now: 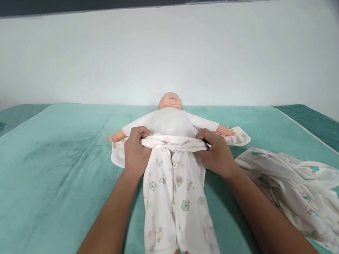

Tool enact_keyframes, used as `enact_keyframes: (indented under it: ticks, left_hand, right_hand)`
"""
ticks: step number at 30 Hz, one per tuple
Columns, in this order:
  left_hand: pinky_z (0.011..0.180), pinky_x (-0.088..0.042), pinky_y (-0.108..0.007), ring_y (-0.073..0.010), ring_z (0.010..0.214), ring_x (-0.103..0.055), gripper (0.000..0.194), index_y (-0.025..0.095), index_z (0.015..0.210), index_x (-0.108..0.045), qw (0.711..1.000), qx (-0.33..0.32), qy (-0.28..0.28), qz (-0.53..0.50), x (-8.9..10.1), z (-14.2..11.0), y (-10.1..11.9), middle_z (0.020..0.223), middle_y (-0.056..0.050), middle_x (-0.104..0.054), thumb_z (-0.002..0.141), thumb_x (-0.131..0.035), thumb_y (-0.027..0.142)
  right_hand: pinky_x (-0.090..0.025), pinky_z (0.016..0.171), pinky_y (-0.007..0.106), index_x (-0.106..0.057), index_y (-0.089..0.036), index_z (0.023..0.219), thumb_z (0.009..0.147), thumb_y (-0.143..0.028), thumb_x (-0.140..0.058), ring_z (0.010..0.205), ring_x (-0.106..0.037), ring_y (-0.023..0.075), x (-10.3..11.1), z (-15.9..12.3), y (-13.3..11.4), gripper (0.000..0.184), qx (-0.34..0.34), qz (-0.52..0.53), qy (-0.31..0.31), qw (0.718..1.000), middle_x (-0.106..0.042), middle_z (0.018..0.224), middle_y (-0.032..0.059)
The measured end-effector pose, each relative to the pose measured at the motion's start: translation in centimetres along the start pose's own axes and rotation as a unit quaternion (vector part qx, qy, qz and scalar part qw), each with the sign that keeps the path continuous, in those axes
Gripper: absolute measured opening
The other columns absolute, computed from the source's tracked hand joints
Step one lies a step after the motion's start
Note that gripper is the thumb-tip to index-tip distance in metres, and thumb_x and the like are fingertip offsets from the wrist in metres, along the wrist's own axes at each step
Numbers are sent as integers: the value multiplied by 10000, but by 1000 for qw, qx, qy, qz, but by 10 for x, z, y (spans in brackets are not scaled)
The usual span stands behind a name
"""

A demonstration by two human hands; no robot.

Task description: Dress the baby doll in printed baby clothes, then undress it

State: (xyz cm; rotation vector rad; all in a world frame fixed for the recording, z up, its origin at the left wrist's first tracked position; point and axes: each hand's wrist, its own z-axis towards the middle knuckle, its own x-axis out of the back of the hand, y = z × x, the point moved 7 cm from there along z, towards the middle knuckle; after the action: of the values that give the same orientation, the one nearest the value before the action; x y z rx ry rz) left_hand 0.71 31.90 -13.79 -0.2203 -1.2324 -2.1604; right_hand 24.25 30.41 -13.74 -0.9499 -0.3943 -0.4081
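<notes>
A baby doll [171, 120] lies on its back with its arms spread, its head toward the wall and its feet toward me. Its torso and sleeves are white. White pants [178, 207] printed with small green, pink and yellow figures cover its legs down to the lower shins. My left hand [137, 150] grips the pants' waistband on the left side, fingers curled over the edge. On the right side my right hand [214, 150] pinches the same waistband. Beneath the doll's arms, a printed white cloth [240, 136] shows at both sides.
A crumpled white printed cloth [301, 198] lies to the right of my right forearm. The green bed cover [57, 187] spreads under everything. Behind the doll's head rises a white wall [161, 51] with a dark band above it.
</notes>
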Motion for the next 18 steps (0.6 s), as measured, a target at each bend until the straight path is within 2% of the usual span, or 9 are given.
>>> enact_keyframes:
  ticks: [3, 5, 7, 9, 12, 14, 16, 18]
  left_hand:
    - [707, -434, -280, -177, 813, -598, 277, 230, 982, -572, 999, 10, 31, 34, 0, -2, -1, 848, 16, -626, 716, -565, 153]
    - [676, -411, -286, -178, 764, -591, 199, 228, 911, -583, 998, 30, 1, 50, -4, -1, -2, 799, 26, -628, 721, -572, 170]
    - [658, -387, -290, -175, 722, -563, 79, 219, 791, -571, 997, 39, -45, 53, -9, -1, -2, 728, 34, -605, 721, -585, 186]
    - [675, -387, -288, -173, 733, -544, 52, 210, 724, -543, 995, 41, -87, 29, -11, -1, -3, 717, 34, -586, 729, -594, 200]
    - [733, -406, -278, -174, 827, -544, 89, 207, 773, -551, 984, 60, -163, -45, -10, -7, -11, 861, 22, -602, 761, -622, 258]
    - [731, -411, -269, -171, 852, -535, 211, 229, 915, -577, 961, 91, -247, -87, -9, -17, -20, 962, 20, -588, 760, -677, 330]
    - [696, -410, -260, -163, 824, -519, 414, 267, 1079, -546, 934, 112, -320, -113, -8, -29, -26, 998, 18, -557, 733, -734, 395]
    - [721, -416, -261, -168, 864, -514, 489, 265, 1089, -520, 932, 90, -329, -121, -3, -37, -24, 1038, 2, -530, 700, -774, 418]
  right_hand:
    - [-293, 618, 266, -422, -218, 725, 744, -101, -548, 648, -405, 125, 4, -3, -3, 174, 20, -61, 84, 994, -453, 687, -49]
    - [-294, 612, 262, -436, -225, 776, 733, -112, -563, 636, -399, 124, 2, -3, 5, 176, -15, -58, 77, 995, -447, 691, -57]
    - [-303, 612, 259, -473, -229, 829, 749, -159, -587, 631, -402, 125, -1, -3, 18, 155, -67, -19, 32, 997, -453, 690, -63]
    - [-316, 629, 260, -511, -224, 843, 781, -223, -600, 659, -422, 131, -5, -3, 29, 108, -110, 31, -35, 993, -479, 708, -56]
    - [-330, 666, 262, -540, -210, 827, 785, -306, -652, 731, -442, 139, -8, -8, 36, 154, -143, 97, -147, 974, -507, 786, -38]
    - [-334, 682, 261, -542, -213, 853, 751, -356, -717, 758, -433, 140, -8, -14, 36, 249, -154, 118, -213, 958, -490, 825, -37]
    - [-338, 688, 258, -529, -226, 905, 704, -385, -777, 767, -422, 138, -7, -23, 34, 357, -161, 127, -263, 943, -467, 850, -42]
    - [-331, 673, 253, -496, -235, 902, 672, -398, -806, 751, -402, 132, -6, -31, 32, 419, -163, 120, -283, 937, -434, 838, -50]
